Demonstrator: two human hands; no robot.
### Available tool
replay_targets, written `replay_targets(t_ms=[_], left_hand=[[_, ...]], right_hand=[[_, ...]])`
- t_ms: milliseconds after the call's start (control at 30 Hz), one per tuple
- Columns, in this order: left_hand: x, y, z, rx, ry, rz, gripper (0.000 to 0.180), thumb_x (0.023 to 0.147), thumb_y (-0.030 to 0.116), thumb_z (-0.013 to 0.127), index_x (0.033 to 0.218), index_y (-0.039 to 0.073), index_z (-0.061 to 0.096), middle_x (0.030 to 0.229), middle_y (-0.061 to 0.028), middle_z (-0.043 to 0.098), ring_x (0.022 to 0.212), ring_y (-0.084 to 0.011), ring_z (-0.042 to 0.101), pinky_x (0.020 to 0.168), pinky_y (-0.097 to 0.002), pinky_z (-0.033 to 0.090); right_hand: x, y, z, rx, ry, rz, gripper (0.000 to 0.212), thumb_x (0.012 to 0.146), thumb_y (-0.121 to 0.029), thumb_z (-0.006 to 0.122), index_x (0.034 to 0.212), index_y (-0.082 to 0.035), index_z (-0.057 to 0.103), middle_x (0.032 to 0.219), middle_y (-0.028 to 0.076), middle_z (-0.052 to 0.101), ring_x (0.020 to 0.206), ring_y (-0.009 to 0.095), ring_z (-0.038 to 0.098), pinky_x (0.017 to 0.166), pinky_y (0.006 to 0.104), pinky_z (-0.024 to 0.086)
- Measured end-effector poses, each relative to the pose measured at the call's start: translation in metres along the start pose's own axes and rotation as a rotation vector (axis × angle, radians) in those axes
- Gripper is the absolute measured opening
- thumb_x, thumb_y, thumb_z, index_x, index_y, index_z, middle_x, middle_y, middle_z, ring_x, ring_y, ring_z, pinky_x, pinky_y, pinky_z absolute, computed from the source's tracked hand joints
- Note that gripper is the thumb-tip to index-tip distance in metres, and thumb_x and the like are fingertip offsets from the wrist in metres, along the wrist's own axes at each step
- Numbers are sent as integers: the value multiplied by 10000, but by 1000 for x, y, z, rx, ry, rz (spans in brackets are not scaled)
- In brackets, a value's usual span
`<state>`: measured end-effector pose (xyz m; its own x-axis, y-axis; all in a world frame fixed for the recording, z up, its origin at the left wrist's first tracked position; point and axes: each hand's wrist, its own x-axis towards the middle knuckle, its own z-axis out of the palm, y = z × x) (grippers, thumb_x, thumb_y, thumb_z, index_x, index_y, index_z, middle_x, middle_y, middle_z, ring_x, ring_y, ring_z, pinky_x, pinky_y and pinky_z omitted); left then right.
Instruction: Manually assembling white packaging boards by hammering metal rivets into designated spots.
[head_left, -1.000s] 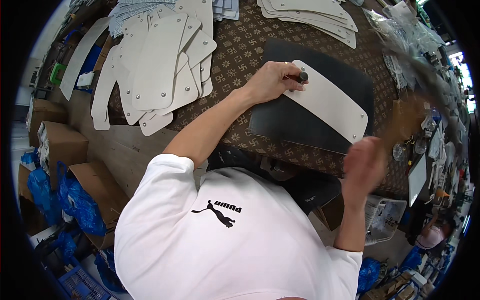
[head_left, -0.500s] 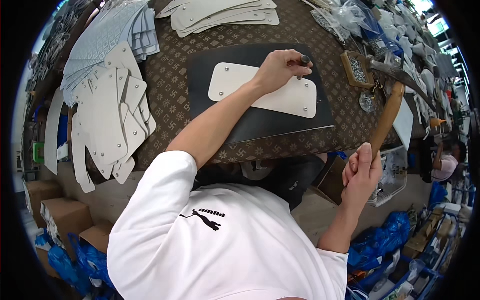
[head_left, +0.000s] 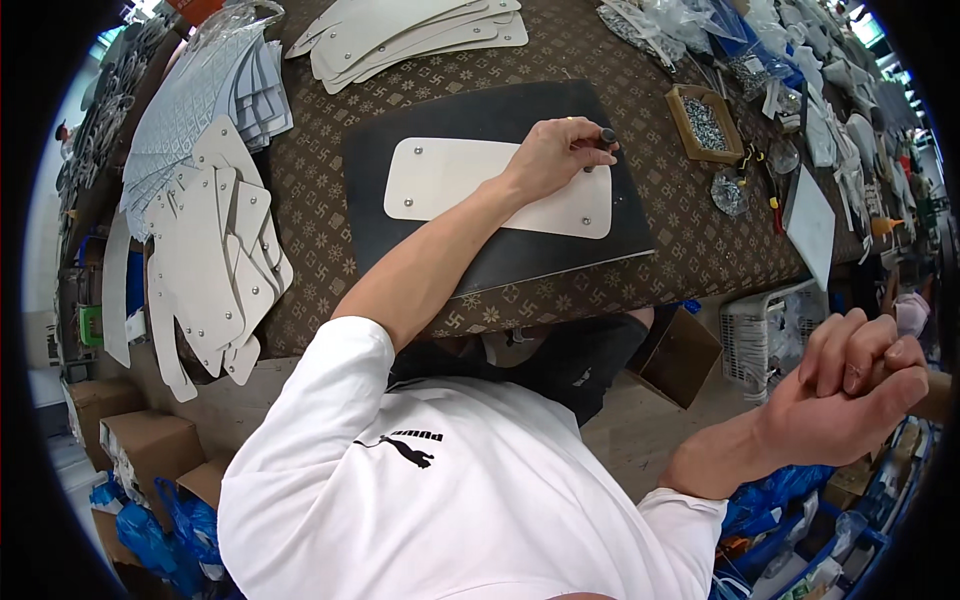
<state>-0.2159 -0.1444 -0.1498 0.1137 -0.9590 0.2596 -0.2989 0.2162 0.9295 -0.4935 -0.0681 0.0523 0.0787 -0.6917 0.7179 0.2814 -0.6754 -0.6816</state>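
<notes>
Head view, with the pale panel [head_left: 450,178] as the centre of the dial: it lies flat on a dark board [head_left: 628,225], round-cornered, metal studs showing near its corners. At its 2 o'clock end the left hand [head_left: 556,160] pinches a short dark rod [head_left: 607,136] between thumb and fingers (whether the rod's lower end meets the panel, I cannot tell). Out at 4 o'clock, well apart from the board, the right hand [head_left: 845,380] has its fingers curled into a fist around a wooden handle [head_left: 937,398], only a bit of which shows. Between 2 and 3 o'clock a small box [head_left: 715,156] holds loose metal pieces; similar panels lie heaped between 8 and 9 o'clock [head_left: 215,265], with another stack [head_left: 400,42] at 11 o'clock
</notes>
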Motion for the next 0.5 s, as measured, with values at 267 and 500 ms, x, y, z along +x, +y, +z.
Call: replay_targets(t_ms=[267,500], left_hand=[[-10,-2,1,37,-61,44,149,916,84,750,1018,-25,733,906,-40,710,813,-120,661,766,-281,542],[-34,37,-9,-161,-130,2,150,917,85,751,999,-39,727,901,-57,711,787,-116,655,755,-284,539]], right_hand=[[-82,86,-11,-707,-326,744,266,1060,-315,583,917,-96,532,646,-51,442,506,42,393,440,202,296],[-98,35,-10,-464,65,948,245,1062,-303,576,909,-117,532,651,-78,436,477,-20,347,413,169,244]])
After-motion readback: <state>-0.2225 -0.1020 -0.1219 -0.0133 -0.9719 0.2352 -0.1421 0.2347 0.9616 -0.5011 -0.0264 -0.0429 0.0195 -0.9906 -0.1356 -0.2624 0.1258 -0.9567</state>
